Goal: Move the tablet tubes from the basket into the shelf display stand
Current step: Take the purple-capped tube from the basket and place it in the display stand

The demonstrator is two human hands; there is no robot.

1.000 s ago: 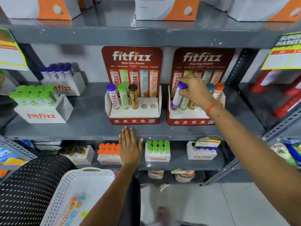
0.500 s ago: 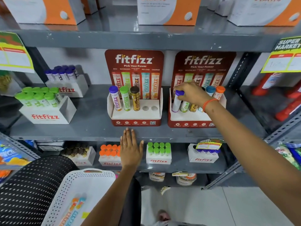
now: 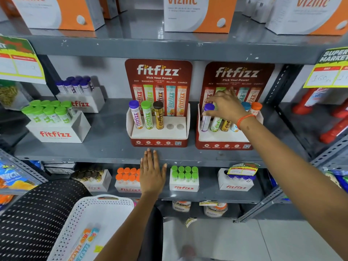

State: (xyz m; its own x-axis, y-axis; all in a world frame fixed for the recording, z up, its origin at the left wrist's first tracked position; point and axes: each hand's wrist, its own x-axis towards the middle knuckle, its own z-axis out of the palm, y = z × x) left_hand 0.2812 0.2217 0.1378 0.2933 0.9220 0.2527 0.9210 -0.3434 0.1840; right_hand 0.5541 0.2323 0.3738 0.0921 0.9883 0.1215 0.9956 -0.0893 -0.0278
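Two red fitfizz display stands sit on the middle shelf. The left stand (image 3: 159, 137) holds a purple, a green and a brown-capped tube, with two empty holes (image 3: 175, 126) on its right. The right stand (image 3: 222, 142) holds several tubes; a purple-capped tube (image 3: 206, 117) stands in its leftmost hole. My right hand (image 3: 227, 106) hovers over that stand with fingers spread, thumb just above the purple cap, not gripping it. My left hand (image 3: 151, 172) lies flat against the shelf's front edge. The white basket (image 3: 113, 206) at lower left holds an orange tube (image 3: 80, 242) and a blue tube (image 3: 90, 240) lying down.
White fitfizz boxes of green-capped tubes (image 3: 56, 121) and purple-capped tubes (image 3: 79, 95) stand on the shelf's left. More boxed tubes fill the lower shelf (image 3: 184, 178). Orange-and-white Vizinc cartons (image 3: 197, 14) sit above. Red bottles (image 3: 335, 129) lie at right.
My right hand pushed the purple-capped tube down into the right stand's leftmost hole, then opened and lifted off it. My left hand stayed on the shelf edge.
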